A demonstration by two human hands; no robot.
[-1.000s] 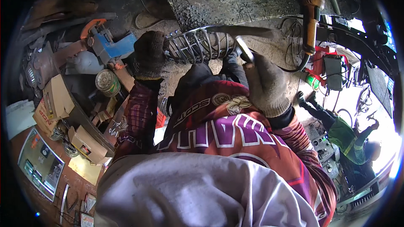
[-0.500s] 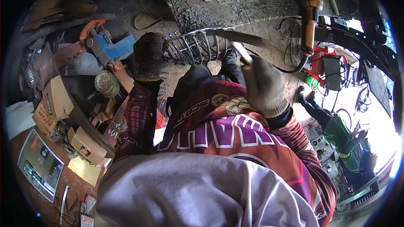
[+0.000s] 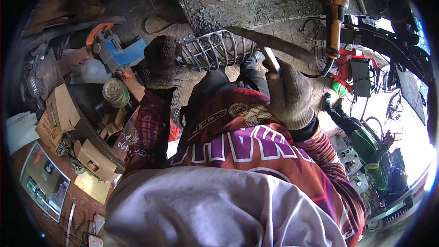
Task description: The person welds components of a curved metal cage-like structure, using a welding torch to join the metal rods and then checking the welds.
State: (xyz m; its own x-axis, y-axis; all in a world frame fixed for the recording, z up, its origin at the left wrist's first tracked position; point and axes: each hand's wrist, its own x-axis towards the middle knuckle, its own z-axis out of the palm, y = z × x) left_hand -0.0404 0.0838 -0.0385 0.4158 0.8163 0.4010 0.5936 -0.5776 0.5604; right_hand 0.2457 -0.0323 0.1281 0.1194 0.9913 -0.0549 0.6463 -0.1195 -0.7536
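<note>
My left hand [image 3: 161, 61], in a dark knitted glove, is closed on the left end of a tubular cage of bent metal bars [image 3: 211, 51]. The cage lies sideways just in front of the workbench edge, above my legs. My right hand [image 3: 289, 93], in a lighter grey-brown glove, wraps around the pale handle of a chipping hammer [image 3: 279, 45]. Its long dark head tapers to a point over the cage's upper right side. Whether the point touches the bars I cannot tell.
A dirty metal workbench [image 3: 256, 0] spans the far side. An orange electrode holder [image 3: 336, 23] hangs at its right with a cable. Left are a blue-and-orange machine [image 3: 120, 50], a tin can [image 3: 115, 92] and cardboard boxes [image 3: 93, 158]. A person in green [image 3: 370, 153] is low at right.
The hammer was blurred and lower over the cage; its head now sits a little higher and farther right. My left hand and the cage have barely moved. The person at right has shifted an arm.
</note>
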